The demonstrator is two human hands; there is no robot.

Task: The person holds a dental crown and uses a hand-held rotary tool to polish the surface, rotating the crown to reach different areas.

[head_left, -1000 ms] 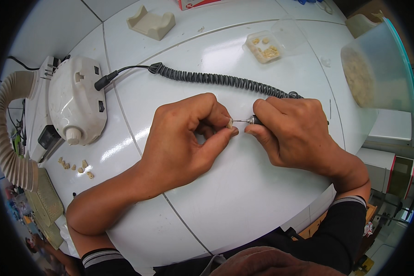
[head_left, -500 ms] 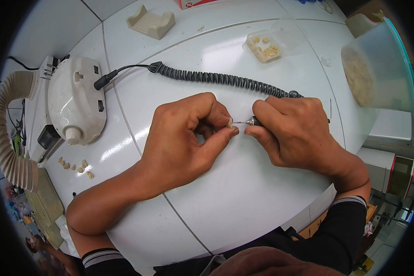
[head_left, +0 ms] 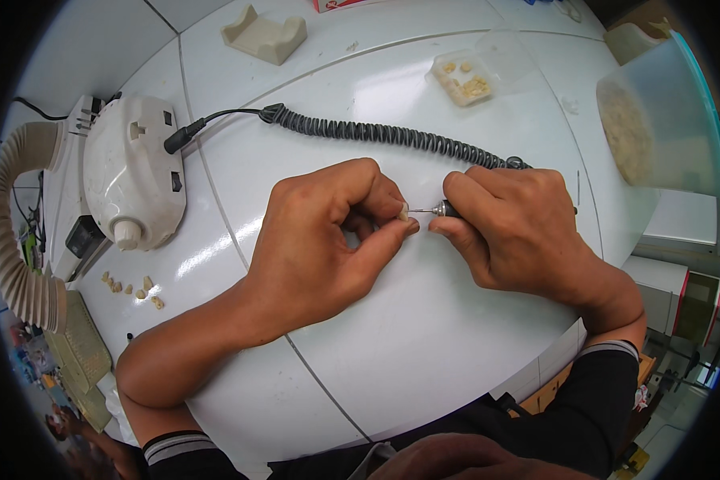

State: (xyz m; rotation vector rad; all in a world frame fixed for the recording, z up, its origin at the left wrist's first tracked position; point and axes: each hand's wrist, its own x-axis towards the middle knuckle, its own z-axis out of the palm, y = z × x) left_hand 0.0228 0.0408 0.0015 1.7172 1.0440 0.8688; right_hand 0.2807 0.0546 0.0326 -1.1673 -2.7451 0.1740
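One drill (head_left: 450,209), one piece (head_left: 404,212), one cord (head_left: 384,132) beyond the drill, one box (head_left: 466,102) farther beyond! Barely any change from a second ago. Left of the drill, the left hand's (head_left: 404,218) thumb and forefinger pinch the piece between their tips, bit at its edge; the right hand (head_left: 508,228) clamps the drill.

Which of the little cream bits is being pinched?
The bit in the left hand's fingertips, beside the tip of the metal tool. The other bits lie loose on the table or in the small clear box.
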